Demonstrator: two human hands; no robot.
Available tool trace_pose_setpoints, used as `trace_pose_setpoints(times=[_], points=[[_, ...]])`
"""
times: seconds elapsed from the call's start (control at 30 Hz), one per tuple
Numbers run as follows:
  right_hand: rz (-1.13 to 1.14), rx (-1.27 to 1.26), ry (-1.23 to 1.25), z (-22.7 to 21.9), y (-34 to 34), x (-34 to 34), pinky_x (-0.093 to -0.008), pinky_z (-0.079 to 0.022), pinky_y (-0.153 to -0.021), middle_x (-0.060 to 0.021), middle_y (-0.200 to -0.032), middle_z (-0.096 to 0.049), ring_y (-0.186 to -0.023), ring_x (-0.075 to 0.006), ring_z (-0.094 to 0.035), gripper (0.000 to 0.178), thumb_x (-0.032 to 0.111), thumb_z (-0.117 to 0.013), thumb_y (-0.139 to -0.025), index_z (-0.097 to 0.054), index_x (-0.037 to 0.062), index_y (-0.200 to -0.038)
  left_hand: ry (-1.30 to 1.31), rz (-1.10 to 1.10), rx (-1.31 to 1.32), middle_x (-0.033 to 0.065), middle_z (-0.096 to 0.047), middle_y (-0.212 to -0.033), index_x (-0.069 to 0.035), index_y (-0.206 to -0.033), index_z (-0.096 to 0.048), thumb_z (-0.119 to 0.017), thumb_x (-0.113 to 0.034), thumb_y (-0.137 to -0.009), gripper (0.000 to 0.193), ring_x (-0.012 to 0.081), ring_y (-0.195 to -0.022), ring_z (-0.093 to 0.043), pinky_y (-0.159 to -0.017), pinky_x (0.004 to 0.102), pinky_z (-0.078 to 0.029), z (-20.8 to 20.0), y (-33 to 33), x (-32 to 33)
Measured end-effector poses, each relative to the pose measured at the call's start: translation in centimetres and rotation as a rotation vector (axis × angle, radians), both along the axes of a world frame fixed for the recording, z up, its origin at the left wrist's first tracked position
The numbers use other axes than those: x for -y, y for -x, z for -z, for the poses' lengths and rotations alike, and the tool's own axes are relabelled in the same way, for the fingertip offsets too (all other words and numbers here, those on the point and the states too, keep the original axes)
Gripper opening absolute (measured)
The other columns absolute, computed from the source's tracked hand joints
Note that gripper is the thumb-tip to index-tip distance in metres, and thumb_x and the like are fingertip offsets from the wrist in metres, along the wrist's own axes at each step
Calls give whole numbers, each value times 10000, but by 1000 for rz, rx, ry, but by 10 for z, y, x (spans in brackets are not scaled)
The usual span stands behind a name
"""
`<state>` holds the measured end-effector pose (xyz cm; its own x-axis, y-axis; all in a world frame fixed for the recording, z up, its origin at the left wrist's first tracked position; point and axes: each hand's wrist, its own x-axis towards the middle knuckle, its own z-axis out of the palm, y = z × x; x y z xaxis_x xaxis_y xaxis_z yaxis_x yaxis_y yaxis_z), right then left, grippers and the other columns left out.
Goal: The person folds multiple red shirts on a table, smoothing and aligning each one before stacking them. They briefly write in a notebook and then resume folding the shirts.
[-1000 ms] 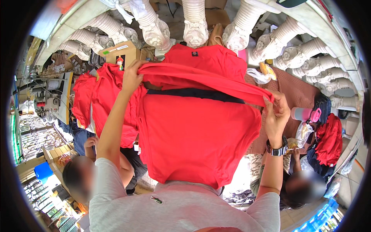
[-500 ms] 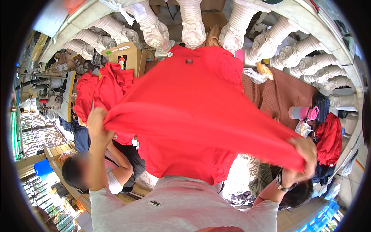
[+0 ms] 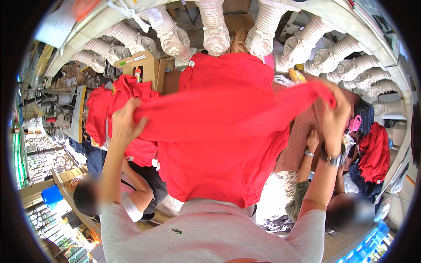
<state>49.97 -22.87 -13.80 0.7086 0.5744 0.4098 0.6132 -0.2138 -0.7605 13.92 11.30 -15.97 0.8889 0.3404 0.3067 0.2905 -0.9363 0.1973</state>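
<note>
A red shirt (image 3: 210, 111) is stretched in a blurred band between my two hands, above other red cloth (image 3: 219, 171) that reaches to my waist. My left hand (image 3: 126, 122) has the band's left end between fingers and thumb. Raised farther to the right, my right hand (image 3: 335, 111) is closed on the other end, its fingers partly smeared by motion. Beyond the band, more red fabric (image 3: 228, 70) with a small white label lies flat on the table. Whether these layers are one garment or several, I cannot tell.
Crumpled red garments (image 3: 125, 96) lie left, by a cardboard box (image 3: 142, 68). A brown patterned cloth (image 3: 289, 151) covers the table's right side. White balusters (image 3: 216, 35) line the far edge. One person (image 3: 90, 193) sits left; another person's hand (image 3: 312, 140) rests near my right forearm.
My right hand has swung up and away from me, lifting its end of the shirt. My left hand has moved slightly right and away. The spread cloth has narrowed into a band.
</note>
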Motion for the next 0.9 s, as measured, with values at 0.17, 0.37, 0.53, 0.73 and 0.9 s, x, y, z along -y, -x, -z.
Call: trace_pose_setpoints(times=[0.17, 0.37, 0.53, 0.73, 0.9], points=[[-229, -93, 574, 132, -119, -73, -383, -518, -782, -222, -946, -698, -856, -299, -681, 358, 275, -718, -842, -699, 28, -1100, 25, 88, 83, 165, -631, -998, 0, -1011, -594, -759, -235, -816, 348, 412, -904, -622, -798, 443, -502, 76, -110, -73], [-4, -96, 726, 299, -188, -141, -434, -518, -842, -219, -999, -697, -955, -359, -674, 437, 424, -702, -828, -720, 48, -1050, 377, 7, -93, 209, -611, -941, 13, -989, -529, -709, -238, -874, 330, 413, -905, -582, -809, 430, -467, 167, -172, -90], [169, -217, 623, 415, -217, -167, -424, -498, -865, -229, -1014, -700, -981, -353, -667, 531, 491, -659, -856, -694, 24, -1108, 258, 125, -20, 198, -638, -966, -4, -1067, -510, -664, -241, -895, 331, 437, -918, -602, -767, 487, -475, 202, -191, -90], [111, -572, 567, 450, -210, -173, -403, -455, -970, -273, -1180, -632, -1139, -364, -601, 696, 528, -686, -820, -600, -13, -1250, 327, -14, -186, 189, -626, -930, -33, -1037, -549, -633, -213, -906, 238, 441, -891, -590, -765, 481, -480, 230, -177, -86], [139, -820, 146, 426, -214, -160, -365, -504, -854, -155, -960, -724, -935, -243, -679, 446, 343, -801, -779, -713, -15, -1029, 124, 55, -245, 181, -642, -951, -56, -1032, -575, -631, -155, -883, 187, 402, -896, -607, -780, 471, -490, 248, -199, -107]])
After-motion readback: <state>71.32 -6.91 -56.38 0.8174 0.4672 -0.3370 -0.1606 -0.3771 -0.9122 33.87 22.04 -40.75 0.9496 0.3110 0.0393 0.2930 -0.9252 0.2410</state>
